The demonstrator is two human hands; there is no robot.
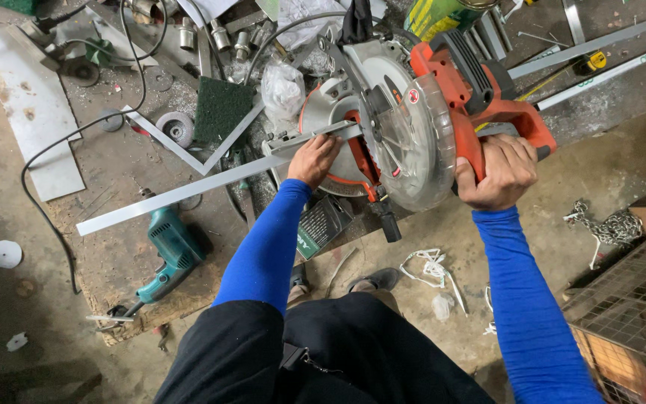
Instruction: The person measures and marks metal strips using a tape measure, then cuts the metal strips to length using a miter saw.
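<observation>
We stand over the orange miter saw on the floor | our left hand presses flat on the aluminium strip against its fence, clear of the blade | our right hand grips the handle closed, steady

I see soft, even daylight with only faint shadows, dimmer toward the left edge of the floor. The wide lens bends straight lines near the borders. The saw's clear blade guard carries mild glare, and focus is sharp throughout.
</observation>
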